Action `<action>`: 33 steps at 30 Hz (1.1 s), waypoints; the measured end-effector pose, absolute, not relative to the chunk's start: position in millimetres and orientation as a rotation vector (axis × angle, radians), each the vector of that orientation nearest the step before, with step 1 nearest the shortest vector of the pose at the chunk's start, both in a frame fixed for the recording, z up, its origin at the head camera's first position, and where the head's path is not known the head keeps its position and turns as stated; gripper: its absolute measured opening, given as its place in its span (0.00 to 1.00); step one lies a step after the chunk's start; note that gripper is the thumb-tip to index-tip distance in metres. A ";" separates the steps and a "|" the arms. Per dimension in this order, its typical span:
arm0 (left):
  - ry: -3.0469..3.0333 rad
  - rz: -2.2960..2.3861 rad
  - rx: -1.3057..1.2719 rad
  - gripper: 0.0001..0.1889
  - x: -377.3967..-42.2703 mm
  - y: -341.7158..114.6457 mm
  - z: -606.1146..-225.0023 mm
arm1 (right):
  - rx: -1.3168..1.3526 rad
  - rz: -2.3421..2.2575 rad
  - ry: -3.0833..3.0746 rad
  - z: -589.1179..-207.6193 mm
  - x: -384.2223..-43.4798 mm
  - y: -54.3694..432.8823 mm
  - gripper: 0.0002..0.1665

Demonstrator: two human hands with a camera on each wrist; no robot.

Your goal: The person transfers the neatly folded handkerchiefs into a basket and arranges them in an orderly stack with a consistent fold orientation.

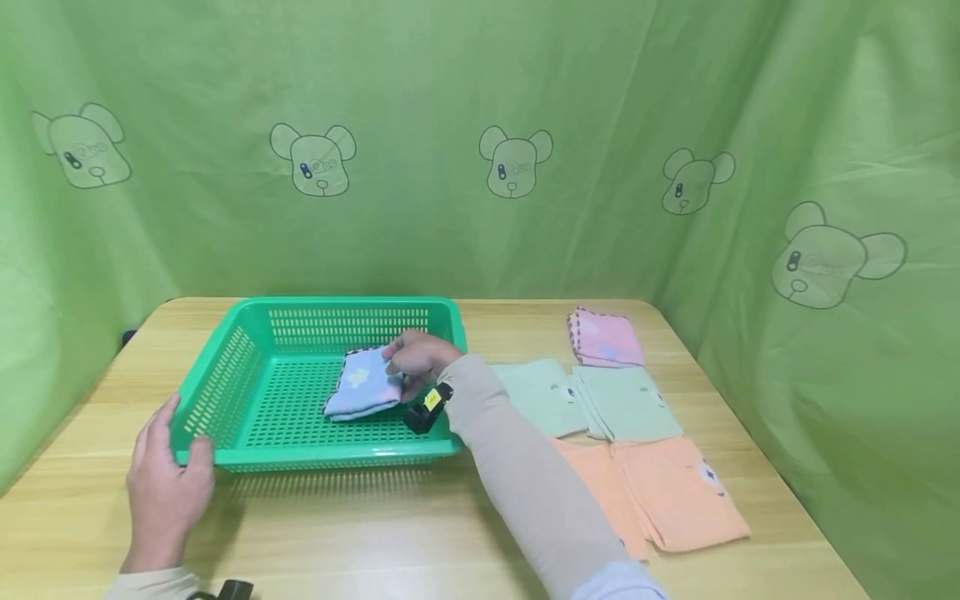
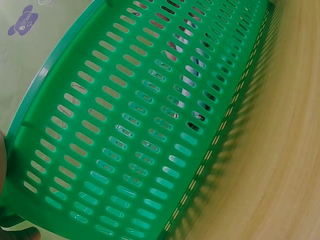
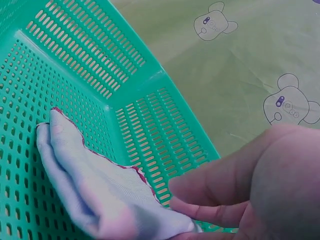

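A green plastic basket point(image 1: 322, 455) stands on the table, its walls full of slots. My left hand point(image 1: 168, 492) grips the basket's near left corner, thumb on the front side and fingers along the left rim. Inside the basket my right hand point(image 1: 422, 358) pinches the right edge of a folded light-blue towel point(image 1: 362, 385) with a pale flower print and a dark stitched border. From the right wrist, the towel point(image 3: 100, 185) is seen over the slotted floor, thumb and fingers at its edge. The left wrist view mostly holds the basket's outer wall point(image 2: 125, 115).
Right of the basket lie a folded pink towel point(image 1: 606, 337), two light-green towels point(image 1: 630, 404) and two orange towels point(image 1: 678, 496), partly behind the right sleeve. A green curtain point(image 1: 420, 233) with bear-head prints surrounds the wooden table point(image 1: 337, 533) at the back and sides.
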State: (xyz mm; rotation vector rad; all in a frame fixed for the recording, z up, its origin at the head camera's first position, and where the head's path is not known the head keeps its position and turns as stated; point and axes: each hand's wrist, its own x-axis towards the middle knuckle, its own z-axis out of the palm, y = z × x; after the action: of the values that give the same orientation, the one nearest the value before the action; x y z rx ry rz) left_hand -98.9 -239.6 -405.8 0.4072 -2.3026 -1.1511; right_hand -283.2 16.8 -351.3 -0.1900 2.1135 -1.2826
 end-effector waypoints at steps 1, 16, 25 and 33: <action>-2.303 -1.151 0.407 0.32 -98.8 -239.6 -405.6 | -0.186 -1.278 2.118 -351.2 -282.9 16.6 0.21; -2.318 -1.155 0.411 0.33 -99.0 -242.0 -404.7 | -0.169 -1.279 2.098 -349.9 -282.1 16.1 0.27; -2.312 -1.155 0.409 0.32 -98.1 -241.6 -405.1 | -0.153 -1.302 2.084 -350.4 -283.2 15.7 0.27; -2.324 -1.159 0.406 0.33 -98.2 -241.1 -406.7 | -0.139 -1.371 2.069 -349.4 -282.9 18.0 0.29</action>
State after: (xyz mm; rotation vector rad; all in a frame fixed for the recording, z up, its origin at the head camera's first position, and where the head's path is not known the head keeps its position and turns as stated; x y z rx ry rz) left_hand -98.2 -241.1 -406.7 0.4062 -2.3245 -1.1593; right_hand -282.9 18.0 -349.4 -0.1391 2.0691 -1.3712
